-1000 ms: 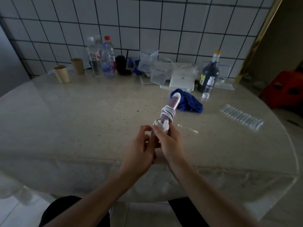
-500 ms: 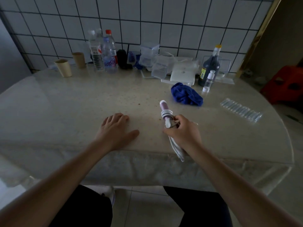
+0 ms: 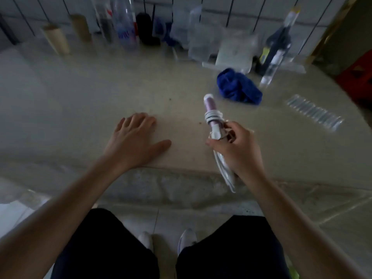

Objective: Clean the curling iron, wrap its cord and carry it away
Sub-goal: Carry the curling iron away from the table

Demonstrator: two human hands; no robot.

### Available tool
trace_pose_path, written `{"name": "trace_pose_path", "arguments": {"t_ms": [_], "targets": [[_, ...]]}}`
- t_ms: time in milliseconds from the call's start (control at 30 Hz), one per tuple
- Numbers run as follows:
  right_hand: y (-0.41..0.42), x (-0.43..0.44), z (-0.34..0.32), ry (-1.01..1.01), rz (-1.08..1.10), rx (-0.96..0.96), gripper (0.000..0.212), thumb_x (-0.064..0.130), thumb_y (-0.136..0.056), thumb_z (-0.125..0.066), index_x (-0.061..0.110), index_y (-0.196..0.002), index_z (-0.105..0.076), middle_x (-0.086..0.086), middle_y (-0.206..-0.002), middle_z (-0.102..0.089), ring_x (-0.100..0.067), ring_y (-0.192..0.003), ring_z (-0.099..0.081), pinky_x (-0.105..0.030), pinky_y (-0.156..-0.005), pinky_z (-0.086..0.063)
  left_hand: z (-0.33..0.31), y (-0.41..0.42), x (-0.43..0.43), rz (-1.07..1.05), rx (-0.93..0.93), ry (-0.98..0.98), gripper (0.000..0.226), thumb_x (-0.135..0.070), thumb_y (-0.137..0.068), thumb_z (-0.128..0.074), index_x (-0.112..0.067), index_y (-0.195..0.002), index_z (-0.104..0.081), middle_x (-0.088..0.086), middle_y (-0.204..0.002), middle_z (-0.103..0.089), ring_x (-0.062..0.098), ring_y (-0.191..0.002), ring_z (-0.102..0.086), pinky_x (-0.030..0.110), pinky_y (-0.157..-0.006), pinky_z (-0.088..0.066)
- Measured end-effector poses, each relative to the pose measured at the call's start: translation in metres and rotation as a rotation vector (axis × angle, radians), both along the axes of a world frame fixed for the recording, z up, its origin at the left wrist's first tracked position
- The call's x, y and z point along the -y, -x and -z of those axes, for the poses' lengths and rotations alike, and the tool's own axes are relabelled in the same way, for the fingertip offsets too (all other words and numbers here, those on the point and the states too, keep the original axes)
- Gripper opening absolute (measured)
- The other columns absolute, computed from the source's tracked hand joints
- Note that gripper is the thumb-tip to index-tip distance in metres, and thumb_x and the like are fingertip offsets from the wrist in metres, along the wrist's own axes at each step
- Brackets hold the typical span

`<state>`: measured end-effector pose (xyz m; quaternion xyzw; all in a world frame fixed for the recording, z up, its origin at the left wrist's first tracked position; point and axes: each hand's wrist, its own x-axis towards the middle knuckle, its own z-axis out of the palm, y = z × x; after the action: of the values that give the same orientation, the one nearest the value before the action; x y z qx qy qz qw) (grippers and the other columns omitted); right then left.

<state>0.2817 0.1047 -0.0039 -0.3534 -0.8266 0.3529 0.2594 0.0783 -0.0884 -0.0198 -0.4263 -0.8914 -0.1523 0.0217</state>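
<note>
1. The right hand, right of centre, has its grip closed on the slim curling iron with a lilac barrel and white handle. Its fingers curl round the upper part of the handle.
2. The iron is tilted. Its white-capped tip points toward the top of the frame, and the handle end juts out below the hand, past the near edge of the worktop.
3. A white cord is coiled round the barrel just above the fingers.
4. The left hand, left of centre, lies flat on the pale speckled worktop with fingers spread. Its grip is open and holds nothing, well apart from the iron.
5. A crumpled blue cloth lies on the worktop near the iron's tip, up and to the right.
6. Further right lies a row of clear plastic vials.
7. Along the top edge, blurred, stand two tan paper cups, clear water bottles, clear plastic boxes and a dark bottle.
</note>
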Motion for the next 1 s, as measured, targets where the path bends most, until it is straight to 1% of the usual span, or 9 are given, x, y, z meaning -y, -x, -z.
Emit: {"name": "trace_pose_path", "arguments": {"t_ms": [167, 233, 300, 333, 467, 600, 700, 867, 1000], "targets": [[-0.006, -0.006, 0.015, 0.042, -0.033, -0.030, 0.045, 0.052, -0.069, -0.083, 0.039, -0.110, -0.070, 0.019, -0.098, -0.076, -0.002, -0.080, -0.072, -0.026, -0.067, -0.055, 0.010, -0.001, 0.002, 0.012, -0.027, -0.037, 0.084, -0.084, -0.081, -0.043, -0.024, -0.140, -0.047, 0.007, -0.153, -0.044, 0.031, -0.140, -0.037, 0.053, -0.120, -0.029], [-0.012, -0.009, 0.019, 0.090, -0.024, -0.012, 0.057, 0.054, -0.069, -0.083, 0.038, -0.122, -0.068, 0.019, -0.106, -0.077, -0.003, -0.086, -0.074, -0.021, -0.071, -0.056, 0.015, -0.001, 0.001, 0.015, 0.012, -0.031, 0.088, -0.084, -0.082, -0.044, -0.022, -0.144, -0.046, 0.009, -0.157, -0.041, 0.032, -0.147, -0.033, 0.054, -0.122, -0.025], [-0.010, -0.007, 0.017, 0.197, 0.001, 0.010, 0.072, 0.061, -0.068, -0.084, 0.031, -0.131, -0.066, 0.016, -0.110, -0.078, -0.007, -0.091, -0.077, -0.025, -0.078, -0.059, 0.013, 0.002, 0.003, 0.011, 0.072, -0.023, 0.090, -0.082, -0.082, -0.049, -0.019, -0.146, -0.048, 0.011, -0.159, -0.040, 0.033, -0.150, -0.032, 0.055, -0.124, -0.022], [-0.007, -0.006, 0.016, 0.240, 0.017, 0.018, 0.073, 0.063, -0.068, -0.084, 0.030, -0.131, -0.066, 0.017, -0.110, -0.078, -0.007, -0.093, -0.076, -0.026, -0.080, -0.060, 0.011, 0.004, 0.002, 0.008, 0.098, -0.018, 0.090, -0.080, -0.082, -0.053, -0.018, -0.146, -0.049, 0.012, -0.159, -0.040, 0.033, -0.151, -0.031, 0.056, -0.124, -0.021], [-0.001, 0.002, 0.009, 0.329, 0.092, 0.035, 0.057, 0.043, -0.071, -0.085, 0.040, -0.124, -0.064, 0.027, -0.106, -0.073, 0.001, -0.091, -0.069, -0.023, -0.085, -0.055, 0.004, 0.005, -0.001, -0.021, 0.195, 0.045, 0.089, -0.075, -0.080, -0.064, -0.016, -0.145, -0.050, 0.014, -0.159, -0.040, 0.034, -0.153, -0.028, 0.056, -0.125, -0.017], [0.004, 0.004, -0.003, 0.361, 0.124, 0.204, 0.058, 0.048, -0.070, -0.084, 0.049, -0.123, -0.061, 0.028, -0.107, -0.071, 0.007, -0.092, -0.067, -0.012, -0.080, -0.049, -0.004, 0.005, -0.005, -0.054, 0.288, 0.050, 0.089, -0.078, -0.080, -0.064, -0.019, -0.144, -0.049, 0.010, -0.160, -0.037, 0.032, -0.154, -0.025, 0.055, -0.126, -0.014], [0.009, 0.006, -0.012, 0.405, 0.141, 0.328, 0.059, 0.049, -0.070, -0.082, 0.039, -0.125, -0.060, 0.016, -0.105, -0.072, 0.001, -0.091, -0.068, -0.023, -0.076, -0.053, -0.014, 0.006, -0.007, -0.059, 0.355, 0.081, 0.086, -0.074, -0.080, -0.068, -0.017, -0.143, -0.051, 0.011, -0.160, -0.038, 0.031, -0.154, -0.025, 0.055, -0.126, -0.015], [0.027, 0.011, -0.052, 0.502, 0.126, 0.442, 0.049, 0.031, -0.084, -0.081, 0.029, -0.127, -0.059, 0.005, -0.106, -0.072, -0.021, -0.092, -0.069, -0.039, -0.075, -0.056, -0.057, 0.009, -0.013, -0.082, 0.522, 0.237, 0.087, -0.063, -0.080, -0.075, -0.015, -0.148, -0.050, 0.012, -0.164, -0.036, 0.032, -0.156, -0.022, 0.052, -0.127, -0.012], [0.032, 0.009, -0.092, 0.546, 0.140, 0.525, 0.036, 0.028, -0.088, -0.079, 0.024, -0.121, -0.065, -0.001, -0.107, -0.073, -0.027, -0.096, -0.069, -0.041, -0.079, -0.056, -0.103, 0.016, -0.025, -0.029, 0.590, 0.460, 0.090, -0.057, -0.089, -0.066, -0.018, -0.161, -0.028, 0.008, -0.173, -0.013, 0.028, -0.159, -0.009, 0.043, -0.127, -0.009]]}}
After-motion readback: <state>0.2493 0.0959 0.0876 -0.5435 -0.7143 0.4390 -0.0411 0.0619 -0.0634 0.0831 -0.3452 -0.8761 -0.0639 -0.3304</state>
